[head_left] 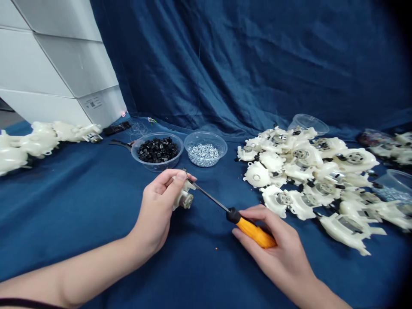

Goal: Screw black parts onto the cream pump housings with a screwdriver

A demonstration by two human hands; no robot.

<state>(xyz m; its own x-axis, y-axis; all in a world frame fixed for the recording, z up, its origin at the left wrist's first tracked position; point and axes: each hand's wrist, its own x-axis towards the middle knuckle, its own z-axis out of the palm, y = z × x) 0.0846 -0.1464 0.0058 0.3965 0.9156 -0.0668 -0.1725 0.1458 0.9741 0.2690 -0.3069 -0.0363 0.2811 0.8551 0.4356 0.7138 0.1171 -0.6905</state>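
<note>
My left hand (159, 201) is closed around a cream plastic housing with a small metal motor (185, 200), and hides much of it. In my right hand (278, 240) is a screwdriver (255, 231) with an orange and black handle, gripped between thumb and fingers. Its shaft slants up and left, so that the tip comes close to my left thumb and fingertips at the top of the housing. Whether the tip touches a screw there, I cannot tell.
Beyond my hands stand a clear bowl of small black parts (157, 151) and a clear bowl of silver screws (204, 153). Similar cream housings (302, 159) are heaped at right; more housings (40, 139) lie at left. White boxes (61, 60) rise at the back left, beside blue cloth (225, 64).
</note>
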